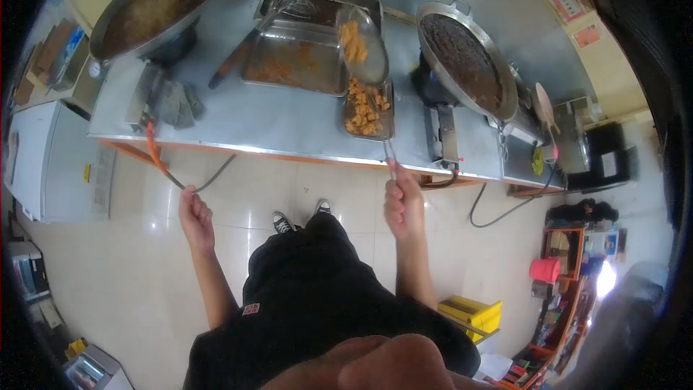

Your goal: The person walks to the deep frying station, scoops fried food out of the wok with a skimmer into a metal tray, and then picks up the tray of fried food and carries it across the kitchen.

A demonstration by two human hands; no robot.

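Note:
My right hand is closed around the thin handle of a long-handled strainer. Its wide bowl holds orange-brown fried pieces and tilts over a small metal tray. More fried pieces lie in that tray. To its left is a large shallow metal tray with orange residue. My left hand hangs in front of the table with curled fingers and nothing visible in them. A hose passes behind its fingertips.
A wok of bubbling oil stands at the left, and another wok of dark oil at the right. A wire whisk rests across the trays. Burner controls sit along the metal table. A white chest stands left.

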